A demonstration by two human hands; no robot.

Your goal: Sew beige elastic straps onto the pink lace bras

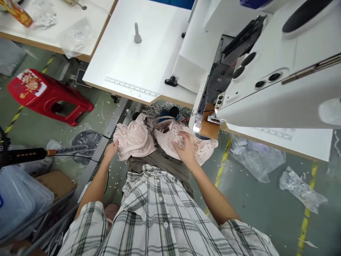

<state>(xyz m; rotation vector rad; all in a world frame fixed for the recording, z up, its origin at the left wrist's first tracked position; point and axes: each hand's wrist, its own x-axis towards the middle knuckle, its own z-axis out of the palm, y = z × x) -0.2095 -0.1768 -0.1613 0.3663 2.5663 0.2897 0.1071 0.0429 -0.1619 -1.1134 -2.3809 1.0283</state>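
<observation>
A pale pink lace bra [138,139] lies across my lap, below the edge of the sewing table. My left hand [111,148] grips the outer edge of its left cup, fingers closed on the fabric. My right hand [184,146] rests on the right cup [170,137] with fingers bent over the lace, holding it down. Pink lace trim [206,148] hangs off to the right of that hand. Just above and to the right stands the head of a white sewing machine [266,81].
A white work table [138,64] with a printed ruler strip and a grey spool pin [137,33] lies ahead. A red plastic stool [45,96] stands on the green floor at left. Crumpled plastic bags [301,186] and scraps litter the floor at right. Bins sit at lower left.
</observation>
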